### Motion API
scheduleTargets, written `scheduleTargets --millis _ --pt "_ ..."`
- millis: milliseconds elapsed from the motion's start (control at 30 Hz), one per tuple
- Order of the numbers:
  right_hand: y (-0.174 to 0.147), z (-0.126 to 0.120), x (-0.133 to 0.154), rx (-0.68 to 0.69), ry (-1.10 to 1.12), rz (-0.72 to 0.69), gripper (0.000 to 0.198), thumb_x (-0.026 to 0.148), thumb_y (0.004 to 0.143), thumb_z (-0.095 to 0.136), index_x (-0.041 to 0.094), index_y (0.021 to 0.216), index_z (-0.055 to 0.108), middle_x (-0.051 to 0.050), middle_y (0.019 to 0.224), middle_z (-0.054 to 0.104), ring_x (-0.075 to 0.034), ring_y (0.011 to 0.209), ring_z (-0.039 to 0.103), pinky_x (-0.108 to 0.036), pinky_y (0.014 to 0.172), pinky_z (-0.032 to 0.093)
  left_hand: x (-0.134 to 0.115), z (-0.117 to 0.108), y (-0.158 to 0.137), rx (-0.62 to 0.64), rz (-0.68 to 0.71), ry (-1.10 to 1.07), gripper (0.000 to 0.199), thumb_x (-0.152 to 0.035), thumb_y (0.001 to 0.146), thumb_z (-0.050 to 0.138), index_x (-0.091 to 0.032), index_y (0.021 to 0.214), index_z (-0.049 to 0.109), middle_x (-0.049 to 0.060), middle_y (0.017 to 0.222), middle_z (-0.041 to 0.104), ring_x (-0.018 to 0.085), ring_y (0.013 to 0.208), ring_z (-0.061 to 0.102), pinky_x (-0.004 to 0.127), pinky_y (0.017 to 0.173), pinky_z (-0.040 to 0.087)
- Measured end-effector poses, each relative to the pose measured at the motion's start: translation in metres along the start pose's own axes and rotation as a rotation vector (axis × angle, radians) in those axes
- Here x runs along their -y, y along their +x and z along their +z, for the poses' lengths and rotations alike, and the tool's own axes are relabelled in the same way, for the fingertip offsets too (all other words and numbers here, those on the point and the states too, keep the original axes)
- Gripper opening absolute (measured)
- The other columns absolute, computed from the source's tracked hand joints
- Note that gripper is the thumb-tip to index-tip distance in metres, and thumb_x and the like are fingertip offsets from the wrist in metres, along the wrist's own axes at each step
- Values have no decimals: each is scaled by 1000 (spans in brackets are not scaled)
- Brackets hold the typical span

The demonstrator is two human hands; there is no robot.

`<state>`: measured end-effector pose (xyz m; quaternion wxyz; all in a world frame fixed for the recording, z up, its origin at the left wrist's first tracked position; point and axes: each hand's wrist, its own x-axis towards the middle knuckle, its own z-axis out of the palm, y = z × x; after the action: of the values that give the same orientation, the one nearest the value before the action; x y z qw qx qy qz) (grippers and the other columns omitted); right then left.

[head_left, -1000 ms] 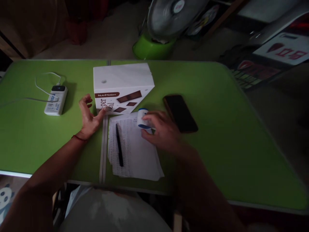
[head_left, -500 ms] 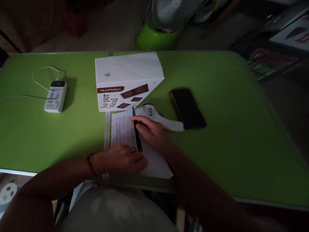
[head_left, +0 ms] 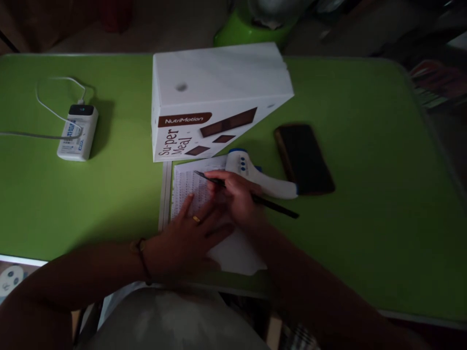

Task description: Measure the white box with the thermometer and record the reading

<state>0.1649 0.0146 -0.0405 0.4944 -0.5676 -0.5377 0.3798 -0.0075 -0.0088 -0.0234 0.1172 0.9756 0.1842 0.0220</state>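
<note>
The white box (head_left: pixel 219 99) reads "NutriMotion"; below that, "Su-per Meal".

On the bench (head_left: pixel 372 218), the power bank (head_left: pixel 77 138) is left of the box (head_left: pixel 222 73). The papers (head_left: pixel 237 253) lie in front of the box, and the thermometer gun (head_left: pixel 272 186) is just left of the phone (head_left: pixel 306 158).

Black pen (head_left: pixel 276 207) tilted over white paper (head_left: pixel 235 252), partly written
</note>
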Motion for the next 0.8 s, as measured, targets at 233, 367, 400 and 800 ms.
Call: scheduleTargets --millis 233,367,400,800 --pt "3 5 5 -138 -125 23 8 22 74 63 23 81 65 0 70 68 -16 61 62 -30 58 54 1 1 5 27 6 16 97 -74 87 66 -18 160 34 17 166 25 43 154 16 77 117 22" --pt "4 6 5 -222 -142 44 5 24 73 63 23 78 64 0 67 67 -16 60 62 -30 58 54 0 0 5 41 -6 3 98 -74 87 66 -19 160 32 15 168 22 41 155 12 78 118 20" --pt "4 6 6 -216 -158 40 4 25 74 63 23 77 64 0 68 68 -16 61 63 -30 60 54 0 0 4 50 -5 0 98 -74 87 66 -19 160 32 14 168 22 41 155 12 78 118 21" --pt "2 3 9 -172 -245 18 5 23 74 64 24 76 60 1 63 64 -16 56 60 -30 53 51 1 -3 5 62 7 21 96 -75 89 61 -17 160 32 15 168 22 43 155 13 78 117 24"
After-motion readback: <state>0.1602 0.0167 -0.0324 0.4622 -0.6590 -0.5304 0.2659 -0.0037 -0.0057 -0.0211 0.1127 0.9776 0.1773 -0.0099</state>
